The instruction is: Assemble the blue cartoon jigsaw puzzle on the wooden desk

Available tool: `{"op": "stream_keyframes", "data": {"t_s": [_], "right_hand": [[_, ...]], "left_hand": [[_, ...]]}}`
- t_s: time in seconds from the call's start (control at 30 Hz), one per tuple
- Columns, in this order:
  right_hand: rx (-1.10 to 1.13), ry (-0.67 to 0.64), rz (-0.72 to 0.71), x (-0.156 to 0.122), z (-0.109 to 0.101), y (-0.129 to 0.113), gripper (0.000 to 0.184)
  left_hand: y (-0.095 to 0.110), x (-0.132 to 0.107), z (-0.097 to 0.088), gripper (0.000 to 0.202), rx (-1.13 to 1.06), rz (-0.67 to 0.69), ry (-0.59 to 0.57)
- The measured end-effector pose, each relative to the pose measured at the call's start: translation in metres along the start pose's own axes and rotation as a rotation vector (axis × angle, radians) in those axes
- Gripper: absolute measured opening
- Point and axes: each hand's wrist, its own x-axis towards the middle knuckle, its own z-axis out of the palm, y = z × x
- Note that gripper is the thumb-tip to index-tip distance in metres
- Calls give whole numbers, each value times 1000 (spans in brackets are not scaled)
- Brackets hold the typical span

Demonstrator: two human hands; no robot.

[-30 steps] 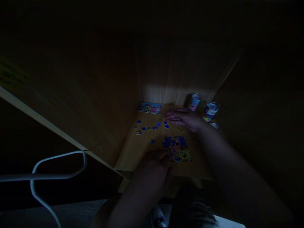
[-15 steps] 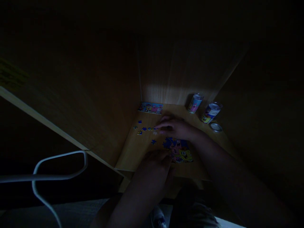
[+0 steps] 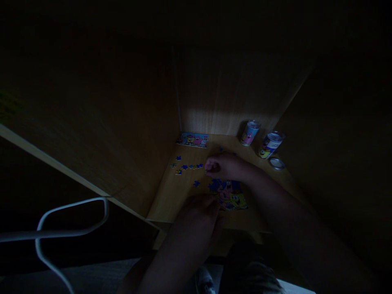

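A partly assembled jigsaw puzzle (image 3: pixel 231 196) with blue, pink and yellow cartoon figures lies on the wooden shelf. My left hand (image 3: pixel 200 208) is at its left edge, fingers curled downward; what they hold, if anything, is hidden. Beyond the puzzle, my right hand (image 3: pixel 225 166) is closed, thumb and fingers pinched on a small puzzle piece that barely shows. To its left lie several loose pieces, among them a blue piece (image 3: pixel 184 167) and a yellow and blue piece (image 3: pixel 178 172). Another blue piece (image 3: pixel 196 183) lies between the two hands.
A finished picture strip (image 3: pixel 192 140) lies by the back wall. Two printed cans (image 3: pixel 250 133) stand at the back right, with a round metal lid (image 3: pixel 277 163) before the nearer one. Wooden panels enclose the shelf. A white cable (image 3: pixel 72 233) hangs at lower left. The light is dim.
My right hand's fingers have drawn together, and the pale piece under them has left the shelf. The left hand stays at the puzzle's edge. The view has shifted slightly.
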Motion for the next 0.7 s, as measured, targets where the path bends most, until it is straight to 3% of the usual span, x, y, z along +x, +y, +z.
{"op": "stream_keyframes", "data": {"t_s": [0.2,0.47,0.7], "right_hand": [[-153,69,-21,2,-4,15,25],[-215,206,17,2,-13,20,20],[-249,32,108,2,-17,22,12]], "left_hand": [[-1,0,0,19,18,-1,-3],[-1,0,0,21,23,-10,-27],[-1,0,-1,23,6,-22,-25]]}}
